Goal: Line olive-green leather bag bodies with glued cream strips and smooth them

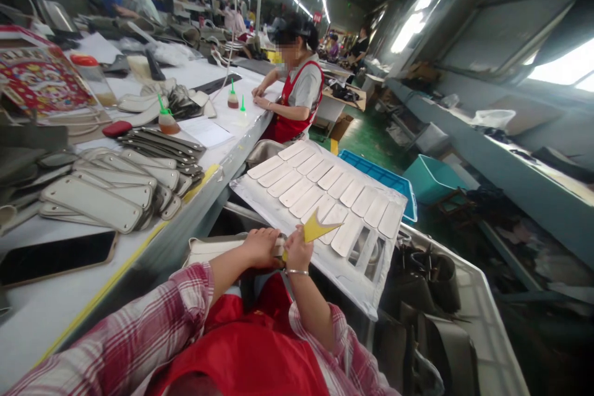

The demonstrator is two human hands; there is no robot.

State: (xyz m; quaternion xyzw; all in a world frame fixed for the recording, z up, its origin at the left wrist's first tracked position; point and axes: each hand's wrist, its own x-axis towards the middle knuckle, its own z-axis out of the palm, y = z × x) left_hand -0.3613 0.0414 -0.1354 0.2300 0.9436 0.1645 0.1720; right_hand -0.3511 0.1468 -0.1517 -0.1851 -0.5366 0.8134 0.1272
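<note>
My left hand (262, 249) is closed over the edge of a pale leather-like piece (214, 250) above my lap; its far side is hidden under the fingers. Close beside it, my right hand (299, 251) is wrapped round a flat yellow piece with a forked, V-notched end (319, 226), which sticks out above the fist toward the board. A bit of yellow also shows below that hand, near the edge of the pale piece. Just beyond my hands, a white-covered board (341, 269) carries rows of pale rounded strips (297, 193).
To the left, a worktable (41, 322) holds a phone (58, 257), stacked pale straps (95, 201) and green-tipped bottles (167, 122). A co-worker in a red apron (297, 96) sits at its far side. On the right are a white crate (487, 303) of dark pieces and a blue crate (378, 174).
</note>
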